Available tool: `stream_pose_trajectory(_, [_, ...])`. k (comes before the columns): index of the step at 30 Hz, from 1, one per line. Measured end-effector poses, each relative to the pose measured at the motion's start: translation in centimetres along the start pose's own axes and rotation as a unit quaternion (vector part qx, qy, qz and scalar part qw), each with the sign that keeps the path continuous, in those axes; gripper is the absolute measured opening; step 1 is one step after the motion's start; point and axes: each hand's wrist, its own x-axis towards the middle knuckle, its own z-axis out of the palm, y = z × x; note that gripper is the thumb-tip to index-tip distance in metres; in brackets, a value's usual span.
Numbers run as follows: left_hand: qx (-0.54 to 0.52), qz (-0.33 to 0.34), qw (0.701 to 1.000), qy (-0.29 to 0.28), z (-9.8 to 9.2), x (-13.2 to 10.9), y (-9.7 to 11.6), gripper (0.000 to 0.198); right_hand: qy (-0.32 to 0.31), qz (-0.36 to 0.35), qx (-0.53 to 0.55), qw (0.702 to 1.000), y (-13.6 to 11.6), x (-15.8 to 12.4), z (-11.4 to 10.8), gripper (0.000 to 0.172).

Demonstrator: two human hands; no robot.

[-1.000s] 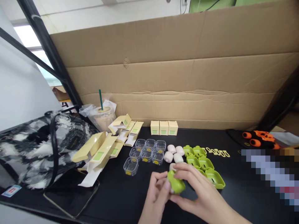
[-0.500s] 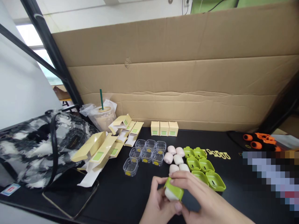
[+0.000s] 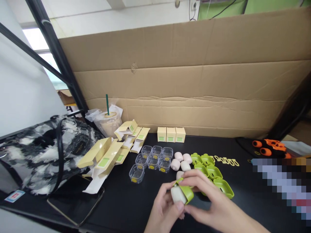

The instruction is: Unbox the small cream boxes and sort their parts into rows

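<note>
At the table's near side, my left hand point(image 3: 164, 207) is closed around a white rounded block point(image 3: 178, 195), its thumb pressed on the lower edge. A green plastic cover point(image 3: 188, 193) sits tilted over the block's right side, gripped by the fingers of my right hand point(image 3: 206, 195). Whether the block is seated in the cover cannot be made out. Just beyond my hands lie several pale pinkish and white rounded blocks point(image 3: 178, 157), one partly hidden by my right fingers. Several empty green covers point(image 3: 224, 187) stand to their right, some behind my right hand.
Several clear plastic boxes point(image 3: 136, 175) with yellow stickers stand left of the blocks. Three small yellow cartons point(image 3: 171, 134) are at the back, and opened cartons point(image 3: 109, 158) pile up leftward. Cream loops point(image 3: 227, 160), a drink cup point(image 3: 109, 124), a fluffy bag point(image 3: 46, 149) and an orange-black object point(image 3: 273, 145) lie around.
The green cover has turned and shifted right against the white block, so more of the block shows. Both hands still hold the two pieces, and the view has shifted slightly.
</note>
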Motion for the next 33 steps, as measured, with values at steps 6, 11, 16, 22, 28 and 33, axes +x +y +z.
stream_pose_trajectory(6, [0.062,0.038,0.996,0.046,-0.1,-0.2,0.2,0.042,-0.009,0.038,0.095,0.995,0.5,0.0,-0.4,0.026])
stream_pose_trajectory(11, [0.017,0.029,0.998,0.046,-0.2,0.4,-0.6,0.047,0.014,0.025,0.052,0.998,0.3,0.0,0.5,0.027])
stream_pose_trajectory(16, [-0.010,0.015,0.999,0.028,-0.8,1.0,-1.3,0.054,0.018,0.046,0.069,0.996,-0.1,-0.2,0.4,0.025])
stream_pose_trajectory(22, [-0.009,-0.011,0.999,0.037,-1.7,0.9,0.0,0.045,0.168,0.021,0.091,0.981,1.0,-0.1,-0.8,0.022])
stream_pose_trajectory(28, [0.388,0.062,0.905,0.166,-1.2,0.8,1.0,0.020,0.281,0.019,0.115,0.953,1.1,0.4,-2.5,0.019])
stream_pose_trajectory(33, [0.528,0.101,0.831,0.142,-0.6,2.0,0.8,0.015,0.250,-0.008,0.119,0.961,0.8,0.2,-2.1,0.020])
